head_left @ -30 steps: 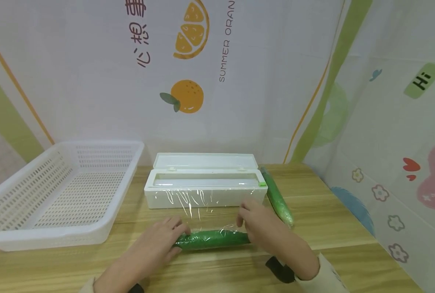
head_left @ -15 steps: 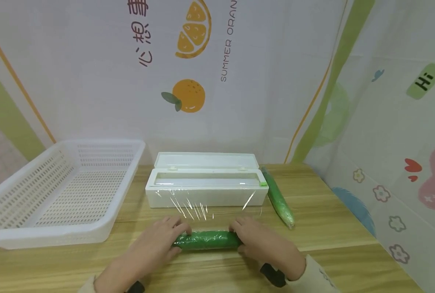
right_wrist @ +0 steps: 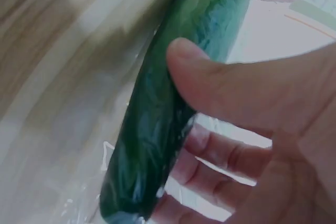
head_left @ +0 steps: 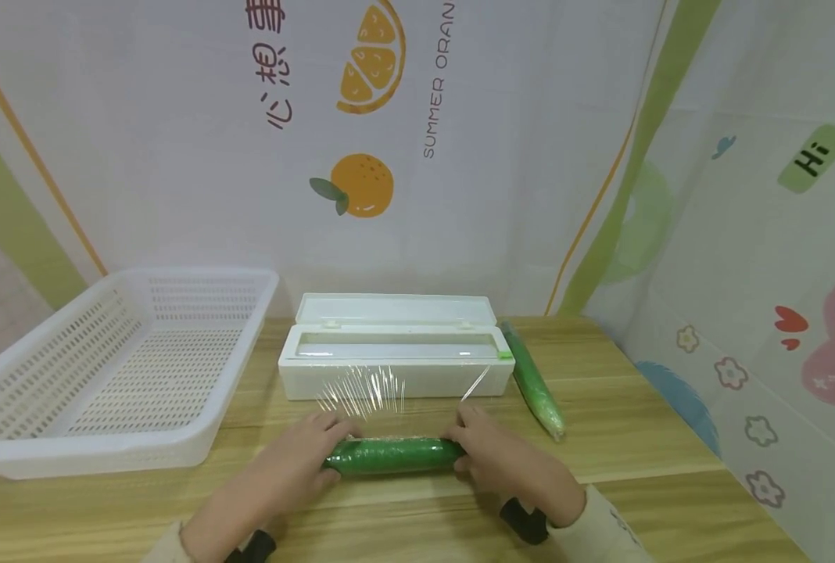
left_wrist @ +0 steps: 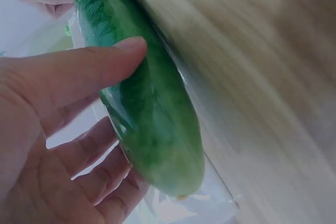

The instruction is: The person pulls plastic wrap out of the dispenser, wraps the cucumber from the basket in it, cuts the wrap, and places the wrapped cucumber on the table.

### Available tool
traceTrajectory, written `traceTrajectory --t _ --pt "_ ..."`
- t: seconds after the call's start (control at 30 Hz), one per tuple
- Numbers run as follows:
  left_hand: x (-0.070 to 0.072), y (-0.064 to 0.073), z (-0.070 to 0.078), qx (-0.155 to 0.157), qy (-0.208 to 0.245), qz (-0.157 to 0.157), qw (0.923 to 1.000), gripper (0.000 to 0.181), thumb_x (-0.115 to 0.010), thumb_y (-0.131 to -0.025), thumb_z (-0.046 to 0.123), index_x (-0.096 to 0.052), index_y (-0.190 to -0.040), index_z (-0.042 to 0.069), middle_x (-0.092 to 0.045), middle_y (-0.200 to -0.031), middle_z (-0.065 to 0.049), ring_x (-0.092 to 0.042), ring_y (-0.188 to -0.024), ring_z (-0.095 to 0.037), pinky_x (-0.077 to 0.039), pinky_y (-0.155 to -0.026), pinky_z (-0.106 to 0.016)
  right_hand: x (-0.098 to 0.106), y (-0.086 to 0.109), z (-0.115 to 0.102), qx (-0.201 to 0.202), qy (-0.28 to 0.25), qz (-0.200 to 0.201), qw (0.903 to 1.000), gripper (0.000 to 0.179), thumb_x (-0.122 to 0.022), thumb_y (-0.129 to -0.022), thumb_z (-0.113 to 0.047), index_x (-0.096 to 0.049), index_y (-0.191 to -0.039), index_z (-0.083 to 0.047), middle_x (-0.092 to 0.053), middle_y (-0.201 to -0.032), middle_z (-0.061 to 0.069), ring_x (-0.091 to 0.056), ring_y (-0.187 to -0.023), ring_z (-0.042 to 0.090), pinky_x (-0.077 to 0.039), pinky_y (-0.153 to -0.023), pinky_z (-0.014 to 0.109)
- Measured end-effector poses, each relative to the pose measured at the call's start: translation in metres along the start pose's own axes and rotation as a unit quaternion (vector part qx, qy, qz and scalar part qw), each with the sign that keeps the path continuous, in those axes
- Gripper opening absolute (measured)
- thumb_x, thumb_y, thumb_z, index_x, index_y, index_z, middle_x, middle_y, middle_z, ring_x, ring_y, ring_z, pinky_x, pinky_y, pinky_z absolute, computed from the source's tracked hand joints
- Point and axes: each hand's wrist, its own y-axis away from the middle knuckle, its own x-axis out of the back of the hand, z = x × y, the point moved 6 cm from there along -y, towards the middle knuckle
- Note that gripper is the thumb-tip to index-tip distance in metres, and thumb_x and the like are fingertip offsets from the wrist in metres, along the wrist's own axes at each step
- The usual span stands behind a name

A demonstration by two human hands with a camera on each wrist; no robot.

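Note:
A green cucumber [head_left: 392, 456] with clear film around it lies crosswise on the table in the head view. My left hand [head_left: 305, 453] grips its left end; the left wrist view shows the thumb [left_wrist: 118, 61] on the near side and the fingers on the far side. At the other end, my right hand [head_left: 502, 453] holds it the same way, its thumb [right_wrist: 194, 72] across the skin in the right wrist view. Clear cling film [head_left: 361, 391] stretches from the cucumber to a white film dispenser [head_left: 396, 381] behind it, whose lid stands up.
A second cucumber [head_left: 535, 387], also wrapped in film, lies slanted at the right of the dispenser. To the left stands a white perforated basket [head_left: 206, 438]. Everything sits on a wood-grain table [head_left: 636, 422] against a printed curtain [head_left: 199, 195].
My right hand has come left from above the cucumber's right end and now grips it. My left hand stays near the left end, shifted slightly left. Creases in the stretched film have changed.

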Motion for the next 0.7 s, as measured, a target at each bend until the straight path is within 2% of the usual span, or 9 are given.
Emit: traceTrajectory --t 0.1,0.2,0.27,0.33,0.53,0.7 --pt "0.000 -0.001 -0.003 0.016 0.012 -0.003 0.9998 0.044 -0.076 -0.068 0.009 -0.055 -0.107 0.014 -0.060 -0.104 0.000 -0.058 -0.098 -0.021 -0.050 -0.086 -0.043 -0.001 -0.001 0.002 -0.002 -0.009 0.004 0.9999 0.037 -0.066 -0.084 -0.009 -0.056 -0.119 -0.002 -0.050 -0.102 0.001 -0.047 -0.095 0.014 -0.047 -0.083 0.027" --pt "0.000 -0.002 -0.006 0.043 0.039 -0.014 0.9982 0.034 -0.075 -0.070 0.010 -0.057 -0.098 0.015 -0.060 -0.096 0.004 -0.057 -0.092 -0.015 -0.051 -0.083 -0.040 0.000 -0.002 0.003 -0.005 -0.021 0.015 0.9997 0.032 -0.065 -0.084 -0.008 -0.053 -0.113 -0.004 -0.054 -0.107 0.004 -0.050 -0.101 0.018 -0.047 -0.088 0.033" --pt "0.000 -0.003 -0.009 0.059 0.058 -0.022 0.9963 0.029 -0.073 -0.071 0.010 -0.059 -0.095 0.016 -0.060 -0.095 0.005 -0.056 -0.091 -0.014 -0.051 -0.082 -0.039 0.002 -0.003 0.003 -0.005 -0.022 0.025 0.9994 0.025 -0.066 -0.083 -0.008 -0.052 -0.105 -0.006 -0.055 -0.102 0.003 -0.051 -0.098 0.019 -0.048 -0.086 0.034" --pt "0.000 -0.004 -0.010 0.063 0.067 -0.027 0.9954 0.027 -0.073 -0.072 0.010 -0.061 -0.097 0.013 -0.060 -0.100 0.001 -0.057 -0.094 -0.016 -0.051 -0.084 -0.040 0.003 -0.004 0.004 -0.004 -0.014 0.034 0.9993 0.020 -0.067 -0.083 -0.008 -0.053 -0.098 -0.008 -0.056 -0.097 0.001 -0.052 -0.093 0.018 -0.048 -0.083 0.033" --pt "0.002 -0.009 -0.015 0.046 0.067 -0.025 0.9964 0.035 -0.073 -0.073 0.008 -0.065 -0.106 0.000 -0.054 -0.114 -0.010 -0.054 -0.105 -0.026 -0.049 -0.091 -0.044 0.004 -0.008 0.007 -0.014 0.005 0.047 0.9988 0.013 -0.065 -0.085 -0.009 -0.060 -0.096 -0.007 -0.059 -0.095 0.002 -0.056 -0.090 0.018 -0.050 -0.081 0.033" --pt "0.003 -0.009 -0.018 0.023 0.053 -0.031 0.9978 0.041 -0.071 -0.078 0.011 -0.060 -0.116 0.002 -0.055 -0.117 -0.010 -0.055 -0.104 -0.025 -0.049 -0.090 -0.044 0.004 -0.011 0.009 -0.021 0.000 0.051 0.9985 0.015 -0.064 -0.085 -0.008 -0.064 -0.100 -0.004 -0.052 -0.093 0.001 -0.053 -0.083 0.013 -0.050 -0.074 0.029"
